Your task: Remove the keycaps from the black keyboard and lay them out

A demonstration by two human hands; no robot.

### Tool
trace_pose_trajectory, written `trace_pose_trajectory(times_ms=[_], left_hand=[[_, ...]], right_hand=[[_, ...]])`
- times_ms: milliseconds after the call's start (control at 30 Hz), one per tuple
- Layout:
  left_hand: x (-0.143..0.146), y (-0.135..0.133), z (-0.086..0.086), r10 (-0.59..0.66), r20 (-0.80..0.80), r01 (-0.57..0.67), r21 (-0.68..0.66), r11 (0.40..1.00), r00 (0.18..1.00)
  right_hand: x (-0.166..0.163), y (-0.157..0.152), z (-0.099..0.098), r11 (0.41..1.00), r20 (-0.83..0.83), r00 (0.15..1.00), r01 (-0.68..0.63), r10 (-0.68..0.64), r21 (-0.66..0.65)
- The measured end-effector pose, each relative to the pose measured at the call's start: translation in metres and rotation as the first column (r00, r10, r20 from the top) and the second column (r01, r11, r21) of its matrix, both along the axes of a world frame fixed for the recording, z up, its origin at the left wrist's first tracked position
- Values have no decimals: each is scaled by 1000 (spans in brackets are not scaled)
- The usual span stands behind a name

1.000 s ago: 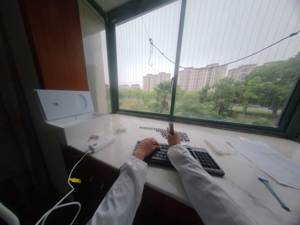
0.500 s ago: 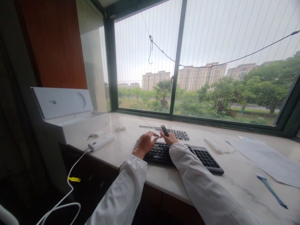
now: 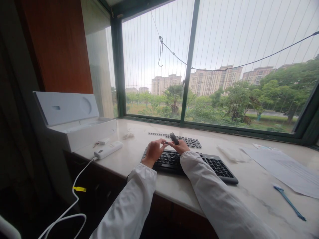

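Head view. Both hands are raised just above the left half of the black keyboard [image 3: 189, 162], which lies on the marble sill [image 3: 249, 192] near its front edge.

Right hand [image 3: 181, 146]: fingers curled shut round a small dark tool [image 3: 174, 138], a short stubby grip whose upper end sticks up and tilts left, out of the fist. What kind of tool it is cannot be told at this size.

Left hand [image 3: 154, 151]: half open, thumb and forefinger pinched together and stretched right toward the tool's lower end. The fingertips meet the right hand's fingertips, or nearly; whether something small sits in the pinch cannot be told.

The tool is thus between the two hands, above the keyboard's upper left keys and in front of the rows of loose keycaps [image 3: 184, 140] laid out toward the window edge of the sill.

Against half a second ago: left fingers were spread wider, now drawn into the pinch. The tool has hardly shifted. One second ago the left hand lay flat on the keys and the tool stood upright.

Around: white open box [image 3: 79, 129] at the sill's left end, white power bank [image 3: 108, 150] with cable [image 3: 74, 189] beside it, papers [image 3: 286, 169] and a blue strip [image 3: 289, 202] at the right.
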State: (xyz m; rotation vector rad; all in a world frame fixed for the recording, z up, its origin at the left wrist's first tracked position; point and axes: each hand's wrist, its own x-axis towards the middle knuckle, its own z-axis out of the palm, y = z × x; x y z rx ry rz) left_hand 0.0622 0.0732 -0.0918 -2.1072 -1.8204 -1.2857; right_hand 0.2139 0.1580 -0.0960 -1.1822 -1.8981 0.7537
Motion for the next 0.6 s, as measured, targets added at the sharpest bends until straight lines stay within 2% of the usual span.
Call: trace_pose_trajectory(times_ms=[167,400,600], left_hand=[[1,-1,1,12,8,-12,-26,1000,1000],[-1,1,-2,15,-5,-15,20,1000,1000],[-2,1,-2,69,-36,-70,-45,997,997]], right_hand=[[0,0,0,1000,4,1000,14,-14,10],[0,1,-1,1000,-10,1000,-3,3,17],[1,4,-2,996,-36,999,-10,13,90]])
